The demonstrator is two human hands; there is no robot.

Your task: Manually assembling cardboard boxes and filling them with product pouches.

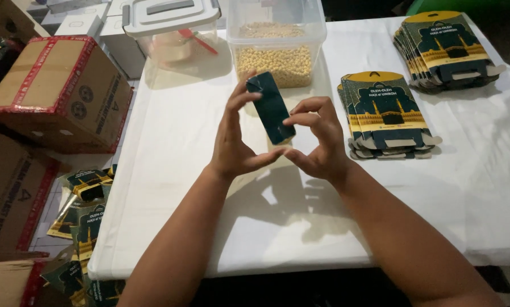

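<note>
A small packing workroom; taped cardboard cartons beside a cloth-covered table; 2 stacks of flat printed boxes.

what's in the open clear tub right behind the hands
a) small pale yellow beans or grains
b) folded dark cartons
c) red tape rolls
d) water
a: the open clear tub at the far side of the white table holds small pale yellow beans or grains, seen just beyond the dark green carton that the left hand and right hand hold between them.
</note>
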